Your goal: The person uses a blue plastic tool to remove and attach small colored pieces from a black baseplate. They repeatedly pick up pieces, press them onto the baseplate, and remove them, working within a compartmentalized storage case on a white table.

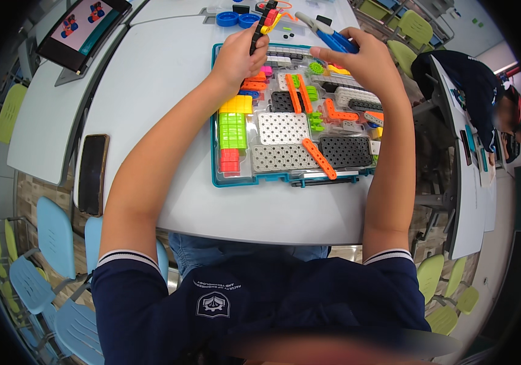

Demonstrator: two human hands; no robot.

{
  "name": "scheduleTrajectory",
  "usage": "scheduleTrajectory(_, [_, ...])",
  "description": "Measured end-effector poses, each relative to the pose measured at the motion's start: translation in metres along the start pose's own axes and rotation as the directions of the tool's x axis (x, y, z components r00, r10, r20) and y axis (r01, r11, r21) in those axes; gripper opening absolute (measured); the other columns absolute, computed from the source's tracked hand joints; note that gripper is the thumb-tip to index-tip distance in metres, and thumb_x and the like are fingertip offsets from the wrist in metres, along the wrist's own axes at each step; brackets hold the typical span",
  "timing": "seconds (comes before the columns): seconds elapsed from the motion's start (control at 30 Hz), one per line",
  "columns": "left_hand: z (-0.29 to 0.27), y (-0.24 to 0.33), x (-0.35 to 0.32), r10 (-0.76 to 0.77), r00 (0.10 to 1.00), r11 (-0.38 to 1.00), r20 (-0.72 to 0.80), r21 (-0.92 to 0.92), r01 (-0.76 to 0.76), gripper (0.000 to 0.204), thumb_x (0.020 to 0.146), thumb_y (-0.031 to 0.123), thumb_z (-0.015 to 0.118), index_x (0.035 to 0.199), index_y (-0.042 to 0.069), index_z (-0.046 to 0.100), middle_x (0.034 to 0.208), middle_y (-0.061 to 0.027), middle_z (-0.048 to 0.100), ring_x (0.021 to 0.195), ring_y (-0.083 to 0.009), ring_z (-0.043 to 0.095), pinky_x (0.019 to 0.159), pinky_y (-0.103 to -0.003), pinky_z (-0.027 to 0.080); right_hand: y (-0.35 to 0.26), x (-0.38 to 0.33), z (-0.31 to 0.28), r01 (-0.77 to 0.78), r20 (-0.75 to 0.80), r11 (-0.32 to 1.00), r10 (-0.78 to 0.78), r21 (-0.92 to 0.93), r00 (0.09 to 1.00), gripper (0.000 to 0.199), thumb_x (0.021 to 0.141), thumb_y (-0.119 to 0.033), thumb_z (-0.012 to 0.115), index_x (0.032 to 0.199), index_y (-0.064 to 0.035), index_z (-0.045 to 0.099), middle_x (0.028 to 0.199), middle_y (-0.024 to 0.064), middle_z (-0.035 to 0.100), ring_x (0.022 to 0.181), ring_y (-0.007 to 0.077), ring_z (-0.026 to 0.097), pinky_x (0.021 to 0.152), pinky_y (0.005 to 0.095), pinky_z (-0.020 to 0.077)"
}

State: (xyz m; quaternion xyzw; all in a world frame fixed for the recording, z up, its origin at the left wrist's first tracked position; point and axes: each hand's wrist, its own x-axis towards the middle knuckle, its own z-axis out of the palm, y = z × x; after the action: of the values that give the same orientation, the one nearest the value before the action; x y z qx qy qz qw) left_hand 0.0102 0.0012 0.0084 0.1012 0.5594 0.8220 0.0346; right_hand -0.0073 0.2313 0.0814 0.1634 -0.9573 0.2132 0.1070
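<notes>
My left hand (239, 62) is closed around a small assembly of black, yellow and red building pieces (266, 23), held above the far left of the parts case. In my right hand (367, 66) are blue-handled pliers (332, 38), their grey jaws pointing toward the assembly without touching it. Beneath both hands lies a teal-edged parts case (216, 173). It holds a white perforated plate (283, 128), a black perforated plate (347, 152), green blocks (232, 131) and several orange beams. One orange beam (319, 159) lies slantwise across the plates at the near side.
Blue wheels (227, 19) and loose small parts lie beyond the case. A phone (94, 173) rests at the table's left edge. Farther left stands a screen (78, 33) showing a built model. At right, another person (467, 85) leans over a separate table. Chairs stand around.
</notes>
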Motion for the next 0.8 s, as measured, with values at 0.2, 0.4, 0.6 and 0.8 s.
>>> scheduleTrajectory(0.2, [-0.007,-0.001,0.002,-0.021,0.995,0.997,0.099,-0.076,0.028,0.03,0.106,0.027,0.033,0.081,0.015,0.042,0.051,0.0076,0.033,0.04,-0.0044,0.025,0.04,-0.021,0.023,-0.006,-0.017,-0.003,0.133,-0.01,0.99,-0.133,-0.037,0.991,0.078,0.066,-0.062,0.085,0.112,-0.0011,0.068,0.088,0.012,0.068,0.076,0.0208,0.066,0.07,0.0318,0.0525])
scheduleTrajectory(0.4, [-0.02,0.001,0.008,-0.022,0.855,0.893,0.518,-0.375,0.25,0.03,0.106,0.025,0.032,0.079,0.017,0.043,0.05,0.0081,0.036,0.038,-0.0036,0.03,0.039,-0.02,0.026,0.006,-0.018,-0.011,0.152,0.008,0.988,-0.153,0.04,0.988,0.079,0.066,-0.062,0.086,0.113,-0.0021,0.068,0.095,0.0132,0.068,0.088,0.0231,0.068,0.077,0.0327,0.0533])
scheduleTrajectory(0.6, [-0.02,0.003,0.008,0.03,0.727,0.766,0.686,-0.483,0.425,0.032,0.107,0.024,0.03,0.077,0.018,0.042,0.047,0.0083,0.035,0.036,-0.0039,0.031,0.038,-0.02,0.026,0.029,-0.008,-0.005,0.098,0.21,0.922,-0.187,0.375,0.96,0.078,0.07,-0.06,0.085,0.121,-0.0042,0.066,0.102,0.0105,0.068,0.098,0.0222,0.066,0.087,0.031,0.0508])
scheduleTrajectory(0.8, [-0.013,0.006,0.007,0.103,0.686,0.703,0.72,-0.541,0.462,0.03,0.106,0.02,0.028,0.079,0.015,0.04,0.046,0.005,0.037,0.036,-0.0043,0.034,0.037,-0.019,0.026,0.021,-0.005,-0.003,-0.023,0.176,0.456,-0.296,0.89,0.939,0.037,0.095,-0.026,0.069,0.118,0.0018,0.062,0.101,0.0077,0.065,0.092,0.0163,0.063,0.087,0.0289,0.0488])
